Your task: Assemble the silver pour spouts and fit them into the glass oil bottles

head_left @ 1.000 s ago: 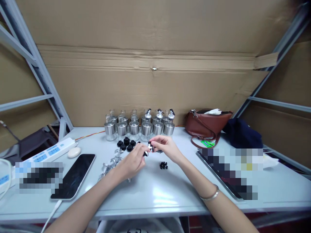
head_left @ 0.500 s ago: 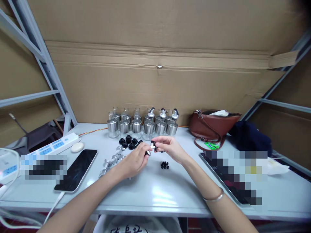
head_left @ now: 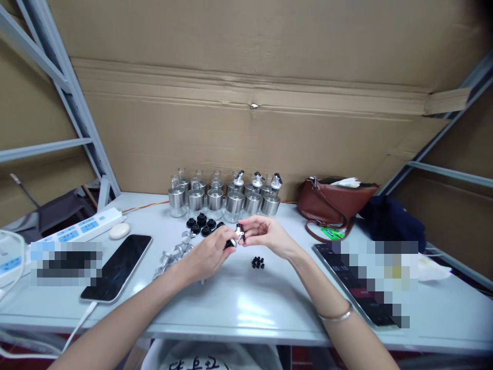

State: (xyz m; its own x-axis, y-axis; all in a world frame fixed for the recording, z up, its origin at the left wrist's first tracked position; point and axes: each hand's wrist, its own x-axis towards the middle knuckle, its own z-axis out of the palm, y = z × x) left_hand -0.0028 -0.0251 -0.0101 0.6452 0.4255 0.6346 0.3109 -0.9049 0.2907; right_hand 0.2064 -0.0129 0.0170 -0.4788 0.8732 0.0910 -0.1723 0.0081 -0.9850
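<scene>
Over the middle of the table, my left hand (head_left: 208, 255) grips a bottle pourer (head_left: 240, 233) with a silver body and black parts. My right hand (head_left: 269, 236) pinches the black piece at the pourer's spout end between thumb and fingers. Its base is partly hidden by my left fingers. Black rubber stoppers (head_left: 201, 220) lie just beyond my left hand, and silver metal spout pieces (head_left: 169, 259) are piled to its left. Several small black caps (head_left: 258, 262) sit in a cluster below my right hand.
Glass bottles with steel bands (head_left: 234, 202) stand in rows at the back; three carry pourers. A brown bag (head_left: 335, 203) and dark cloth (head_left: 393, 218) are at right. A phone (head_left: 117, 268) and power strip (head_left: 82, 228) lie left, another phone-like device (head_left: 346, 275) right.
My hands stay together at the pourer, which now stands more upright between them. The whole view has shifted slightly.
</scene>
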